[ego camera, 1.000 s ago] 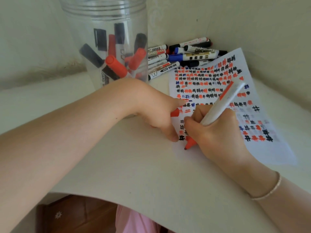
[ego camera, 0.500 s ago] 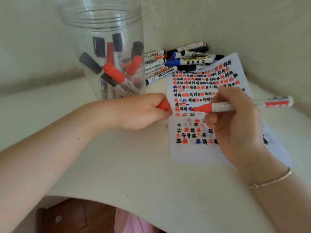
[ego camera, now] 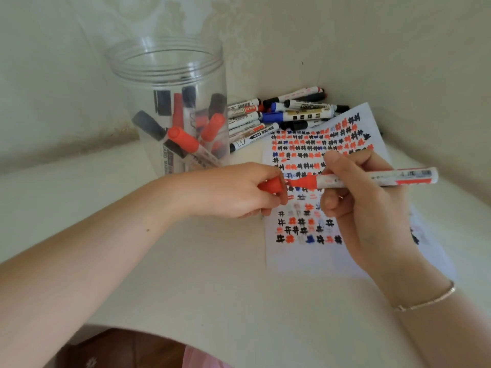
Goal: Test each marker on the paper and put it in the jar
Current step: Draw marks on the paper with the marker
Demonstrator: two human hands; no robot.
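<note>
The red cap [ego camera: 271, 185] in the left hand [ego camera: 233, 191] has closed on the tip of the red marker [ego camera: 372, 179] gripped by the right hand [ego camera: 364, 208], over the paper [ego camera: 305, 258]. One jar [ego camera: 170, 102] stands far left (roughly nine markers inside); a loose pile [ego camera: 287, 112], about ten, lies beyond.

A pale, cream-coloured desk [ego camera: 212, 274] fits into a wall corner. On it stand a clear jar [ego camera: 170, 107] at the back left, a heap of markers [ego camera: 281, 115] in the corner, and a marked paper [ego camera: 318, 258] on the right.
</note>
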